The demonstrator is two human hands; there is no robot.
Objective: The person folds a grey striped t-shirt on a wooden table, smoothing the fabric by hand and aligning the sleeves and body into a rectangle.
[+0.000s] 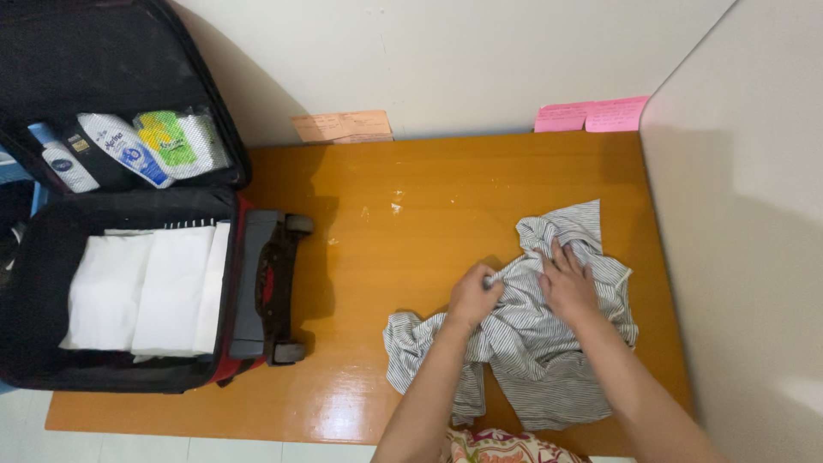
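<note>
Head view: open suitcase is lying at left with folded white cloth inside. Left hand is pinching the striped shirt bunched mid-bench; right hand is pressing flat, fingers spread, steadying the fabric.

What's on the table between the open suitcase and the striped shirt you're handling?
Head view: only bare orange tabletop lies between the suitcase and the striped shirt. Both hands, left and right, are on the shirt.
</note>
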